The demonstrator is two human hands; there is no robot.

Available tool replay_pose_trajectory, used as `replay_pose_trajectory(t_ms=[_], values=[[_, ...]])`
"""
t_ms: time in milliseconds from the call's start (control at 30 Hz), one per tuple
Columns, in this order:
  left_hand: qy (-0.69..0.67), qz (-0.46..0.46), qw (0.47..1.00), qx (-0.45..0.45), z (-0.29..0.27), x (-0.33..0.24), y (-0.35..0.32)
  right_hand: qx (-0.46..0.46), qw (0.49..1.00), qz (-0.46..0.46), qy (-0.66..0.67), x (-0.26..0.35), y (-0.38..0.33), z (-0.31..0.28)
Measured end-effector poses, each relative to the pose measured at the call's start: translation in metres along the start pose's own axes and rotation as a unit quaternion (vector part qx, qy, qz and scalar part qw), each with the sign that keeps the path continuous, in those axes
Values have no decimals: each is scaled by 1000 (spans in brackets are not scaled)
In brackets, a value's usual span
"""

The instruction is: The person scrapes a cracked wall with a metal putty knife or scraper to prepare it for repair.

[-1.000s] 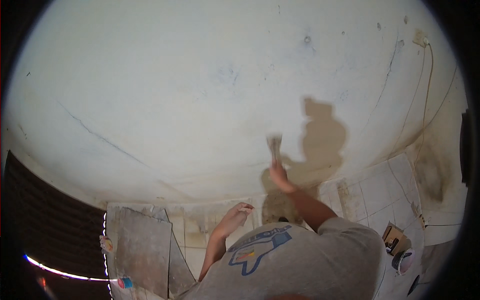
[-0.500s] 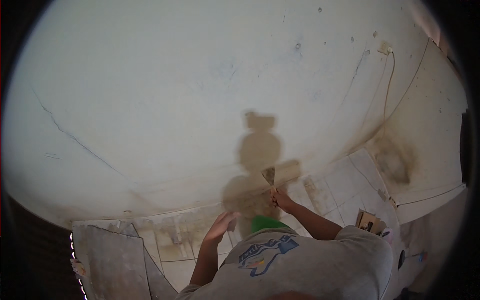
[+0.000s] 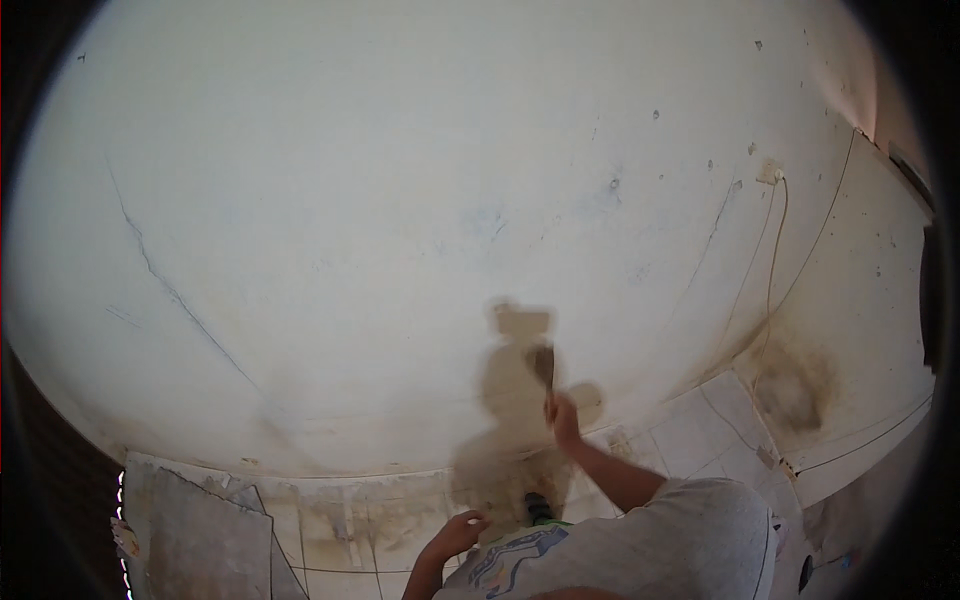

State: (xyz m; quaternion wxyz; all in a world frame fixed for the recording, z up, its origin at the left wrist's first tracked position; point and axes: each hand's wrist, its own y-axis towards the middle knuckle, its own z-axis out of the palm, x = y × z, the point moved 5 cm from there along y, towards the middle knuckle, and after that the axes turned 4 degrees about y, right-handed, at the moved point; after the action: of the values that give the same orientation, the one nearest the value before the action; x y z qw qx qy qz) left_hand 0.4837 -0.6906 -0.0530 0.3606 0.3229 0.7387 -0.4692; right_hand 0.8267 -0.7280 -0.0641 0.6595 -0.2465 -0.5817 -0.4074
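Right hand [image 3: 563,418] closed round handle of scraper [image 3: 543,365]; blade projects above grip, before wall [image 3: 330,250], above its lower edge; contact unclear. Left hand [image 3: 458,533] appears below that edge; cannot tell finger spread.

The person wears a light grey, short-sleeved cloth T-shirt [image 3: 650,540] with a blue-outlined graphic print [image 3: 518,556] on it, touched with yellow and orange. Below the hem shows a dark foot covering with greenish stripes [image 3: 538,507], its kind unclear. The left hand [image 3: 460,531] and right hand [image 3: 562,416] are bare.
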Motion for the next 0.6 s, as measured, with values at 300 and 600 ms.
replay_pose_trajectory(t_ms=[300,600], values=[[-99,-25,976,-194,-49,6,12,91,955,-249,130,344,140,98],[-103,-2,985,-140,-32,-44,35,-6,972,-172,-158,80,123,55]])
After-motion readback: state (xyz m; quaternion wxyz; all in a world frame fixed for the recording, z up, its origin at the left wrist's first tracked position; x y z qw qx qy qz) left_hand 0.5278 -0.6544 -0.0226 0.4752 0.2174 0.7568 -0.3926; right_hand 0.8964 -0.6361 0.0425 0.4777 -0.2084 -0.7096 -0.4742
